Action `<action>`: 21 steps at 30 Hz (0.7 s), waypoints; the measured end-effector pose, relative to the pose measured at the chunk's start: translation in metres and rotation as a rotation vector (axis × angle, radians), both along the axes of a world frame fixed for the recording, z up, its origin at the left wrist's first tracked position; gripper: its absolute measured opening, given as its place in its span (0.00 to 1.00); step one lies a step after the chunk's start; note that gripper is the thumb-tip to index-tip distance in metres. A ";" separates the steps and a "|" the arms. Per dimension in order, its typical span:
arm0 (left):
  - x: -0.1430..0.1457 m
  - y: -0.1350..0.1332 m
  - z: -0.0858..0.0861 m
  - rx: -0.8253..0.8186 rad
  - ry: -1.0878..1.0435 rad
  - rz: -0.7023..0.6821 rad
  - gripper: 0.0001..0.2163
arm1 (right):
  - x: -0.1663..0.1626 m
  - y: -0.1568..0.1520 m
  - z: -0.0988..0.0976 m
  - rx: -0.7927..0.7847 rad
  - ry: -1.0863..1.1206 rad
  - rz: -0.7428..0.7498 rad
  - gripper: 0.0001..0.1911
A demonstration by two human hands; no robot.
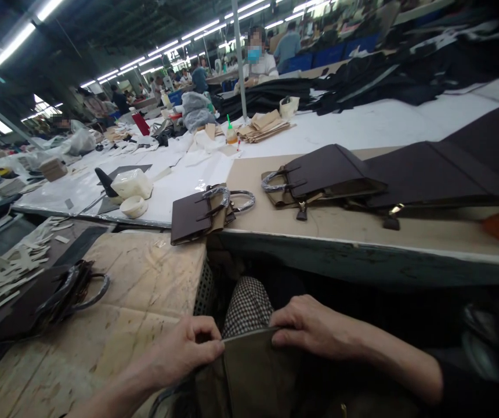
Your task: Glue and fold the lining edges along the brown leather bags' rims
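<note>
A dark handbag with an olive-brown inner side [256,371] lies over my lap, its lower part lost in shadow. My left hand [191,345] pinches the left part of its upper edge between thumb and fingers. Farther right on the same edge, my right hand [308,325] is closed in a similar pinch. Beyond my knee, a small dark brown handbag [191,217] with plastic-wrapped handles lies at the bench edge. To its right, another brown handbag [325,171] rests on its side with a hanging tag.
More brown bags [441,165] spread along the bench at right. On the left, a paper-covered surface [145,278] holds a dark bag [53,296] and pale strips [10,267]. A glue bottle [231,134] stands farther back. A masked person [258,61] sits across the bench.
</note>
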State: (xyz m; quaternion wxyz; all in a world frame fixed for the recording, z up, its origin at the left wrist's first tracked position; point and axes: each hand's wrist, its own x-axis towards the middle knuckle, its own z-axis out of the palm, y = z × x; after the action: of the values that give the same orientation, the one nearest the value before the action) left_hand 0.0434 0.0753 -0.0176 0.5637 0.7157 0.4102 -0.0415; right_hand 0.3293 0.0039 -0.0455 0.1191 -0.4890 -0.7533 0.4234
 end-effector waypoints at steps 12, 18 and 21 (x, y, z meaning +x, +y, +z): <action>0.067 -0.009 0.008 0.447 0.033 -0.248 0.10 | -0.005 0.001 -0.010 0.003 0.098 -0.091 0.07; 0.082 -0.017 -0.020 0.492 -0.012 -0.237 0.10 | 0.021 0.000 -0.019 -0.134 0.141 -0.153 0.12; 0.075 -0.013 -0.028 0.499 0.019 -0.180 0.11 | 0.042 -0.001 -0.027 -0.249 0.310 -0.162 0.12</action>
State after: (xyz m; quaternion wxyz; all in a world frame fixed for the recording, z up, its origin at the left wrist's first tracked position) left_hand 0.1186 0.0622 -0.0451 0.3602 0.8656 0.3479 0.0043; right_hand 0.3715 0.0032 -0.0729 0.2058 -0.4879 -0.6262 0.5723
